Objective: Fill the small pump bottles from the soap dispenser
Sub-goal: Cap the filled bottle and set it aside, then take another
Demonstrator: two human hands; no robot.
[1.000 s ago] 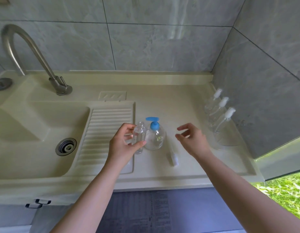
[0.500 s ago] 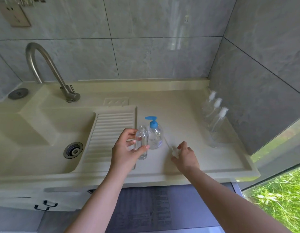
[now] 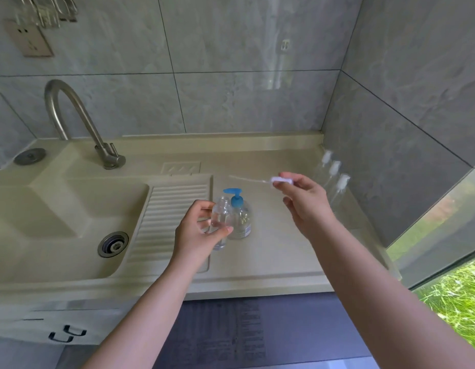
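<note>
Four small clear pump bottles are showing on the cream desk: three capped ones [image 3: 334, 179] are standing in a row against the right-hand wall, each wearing a white pump head, and one uncapped bottle [image 3: 221, 222] is sitting upright near the middle with its neck open. One soap dispenser [image 3: 239, 217], clear with a blue pump top, is standing just beside and behind that open bottle, the two touching or nearly so. One loose white pump head [image 3: 281, 180] with its thin clear dip tube is being held in the air above the desk, the tube pointing left and lying roughly level. The left hand [image 3: 197, 233] is gripping the uncapped bottle, its fingers curling round the left side and the thumb pressing across the front near the lower half, while the bottle's base is hiding partly behind the hand, so whether it is resting on the desk cannot be told. The right hand [image 3: 305, 203] is pinching the loose pump head between thumb and fingertips at its upper edge, with the remaining fingers loosely curling beneath. It is hovering to the right of the dispenser and well apart from it, between the dispenser and the row of three bottles. One curved metal tap [image 3: 76, 123] is rising at the back left over one sink basin [image 3: 58, 217], which is carrying one round drain [image 3: 113, 244], and a ribbed draining board [image 3: 175, 217] is sloping beside the left hand.
</note>
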